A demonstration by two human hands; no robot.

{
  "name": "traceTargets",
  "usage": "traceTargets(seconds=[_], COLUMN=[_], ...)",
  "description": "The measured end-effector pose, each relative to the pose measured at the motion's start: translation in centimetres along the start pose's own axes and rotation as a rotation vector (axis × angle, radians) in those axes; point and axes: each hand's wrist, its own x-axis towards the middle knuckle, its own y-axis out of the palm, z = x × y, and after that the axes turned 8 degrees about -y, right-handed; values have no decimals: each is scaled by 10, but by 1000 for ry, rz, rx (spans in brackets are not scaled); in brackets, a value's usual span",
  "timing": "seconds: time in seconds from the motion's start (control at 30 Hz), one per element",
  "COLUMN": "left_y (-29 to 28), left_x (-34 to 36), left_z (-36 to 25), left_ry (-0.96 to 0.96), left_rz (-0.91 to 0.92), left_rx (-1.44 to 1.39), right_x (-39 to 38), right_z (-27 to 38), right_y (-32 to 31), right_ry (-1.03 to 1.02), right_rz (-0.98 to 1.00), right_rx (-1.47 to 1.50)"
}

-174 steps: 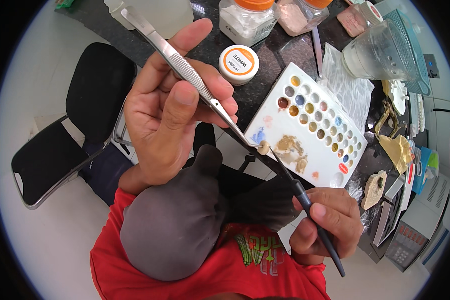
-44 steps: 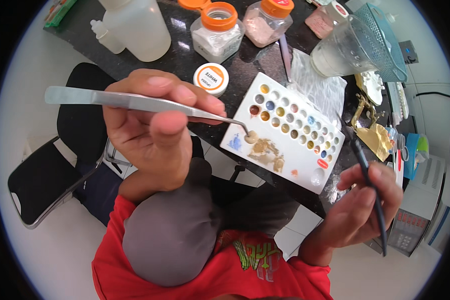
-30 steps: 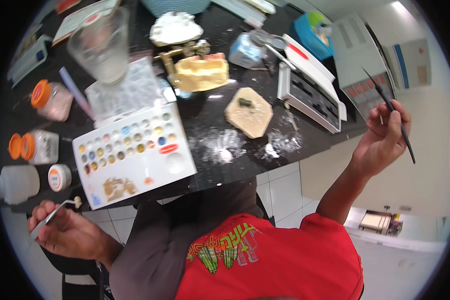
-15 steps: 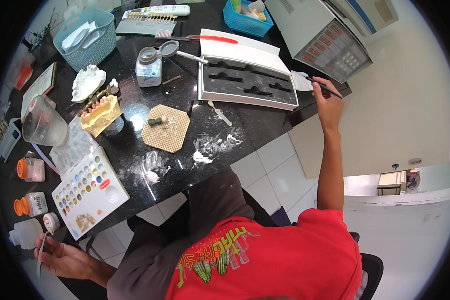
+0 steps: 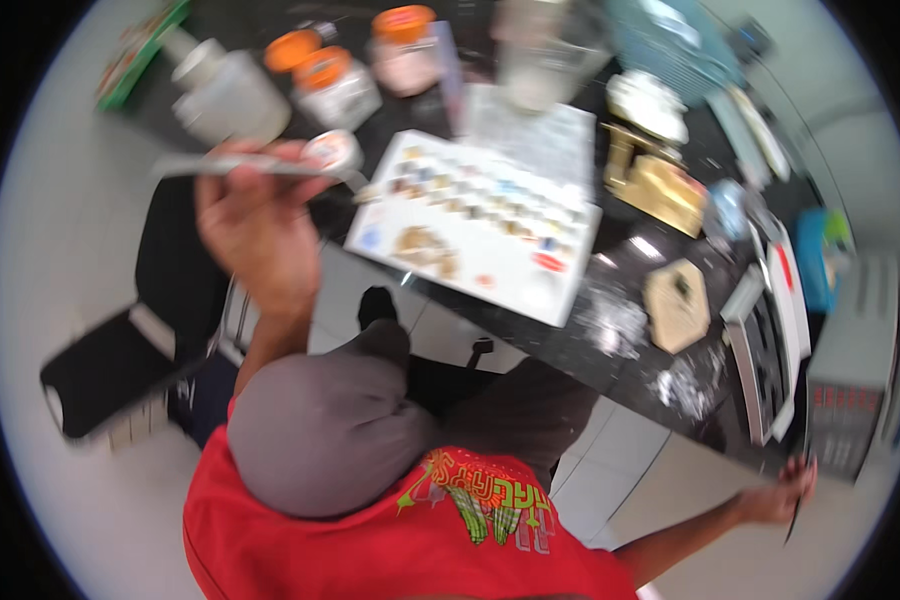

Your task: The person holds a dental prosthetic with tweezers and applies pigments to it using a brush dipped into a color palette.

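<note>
My left hand [image 5: 260, 240] is raised at the near left of the table, closed on slim metal tweezers [image 5: 205, 163]. A small off-white piece [image 5: 367, 193] sits at the tweezers' tip, by the left corner of a white paint palette [image 5: 460, 275]. Several coloured paste wells line that palette. Just behind the fingers stands a small white jar [image 5: 334, 150]. Far to the right, my right hand [image 5: 773, 498] pinches a thin dark stick-like tool [image 5: 795, 522], beyond the table edge near a white box [image 5: 755, 350] with dark foam. Motion blurs both hands.
Orange-capped jars [image 5: 338, 95] and a squeeze bottle [image 5: 230, 100] stand at the back left. A yellow dental model [image 5: 665, 195] and a honeycomb tray [image 5: 676, 315] lie to the right. A grey machine [image 5: 850, 400] borders the right side; a black chair [image 5: 175, 270] stands left.
The view has swung left, bringing the palette to the middle. My left hand has come up beside the palette with the tweezers. My right hand still holds the dark tool, away from the white tissue.
</note>
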Motion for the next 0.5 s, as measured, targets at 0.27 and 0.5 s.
traceTargets(seconds=[0.27, 0.5], left_y=[-21, -6], left_x=[-13, -13], left_z=[-24, -15], left_ry=[35, 74], left_rz=[-12, 22], left_rx=[71, 97], right_x=[-123, -156], right_z=[214, 280], right_y=[72, 101], right_ry=[-108, -290], right_rz=[511, 823], right_rx=[1038, 1239])
